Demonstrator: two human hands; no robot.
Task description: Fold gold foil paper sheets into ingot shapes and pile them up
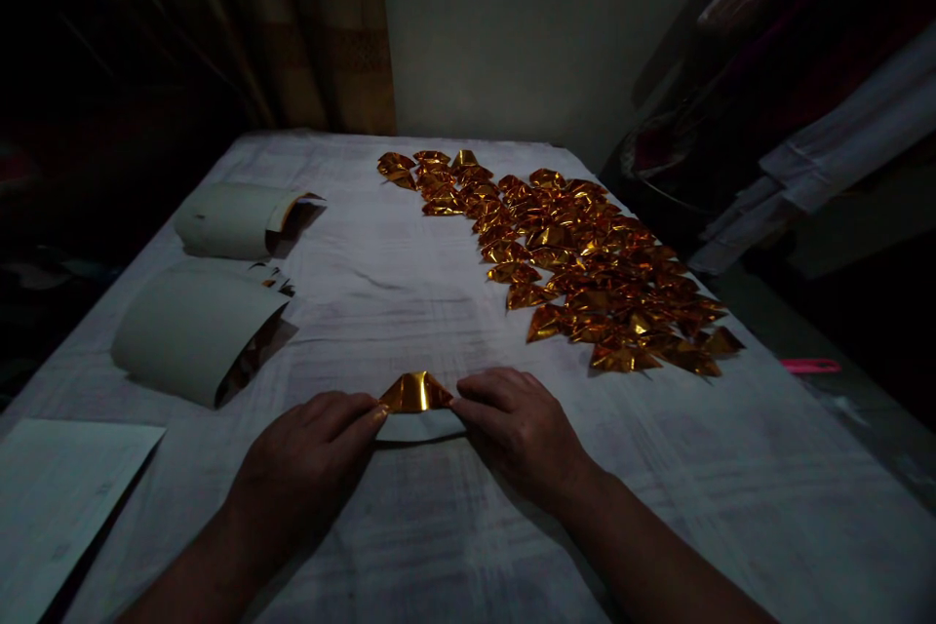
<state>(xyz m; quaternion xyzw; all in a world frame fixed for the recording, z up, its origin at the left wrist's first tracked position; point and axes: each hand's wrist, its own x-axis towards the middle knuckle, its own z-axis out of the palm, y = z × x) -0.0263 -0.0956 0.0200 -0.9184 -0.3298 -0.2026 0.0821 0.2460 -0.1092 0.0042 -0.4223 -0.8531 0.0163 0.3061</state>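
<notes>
A small piece of gold foil paper (416, 393), white on its underside, is being folded on the white cloth near the front middle. My left hand (311, 453) pinches its left corner with curled fingers. My right hand (512, 424) pinches its right corner the same way. Both hands rest on the cloth, knuckles up.
A large spread of several folded gold foil pieces (585, 258) lies to the right and back. Two curled stacks of paper sheets (194, 331) (234, 217) lie at the left. A flat sheet (51, 497) sits at the front left. The cloth-covered table (409, 253) ends at a wall behind.
</notes>
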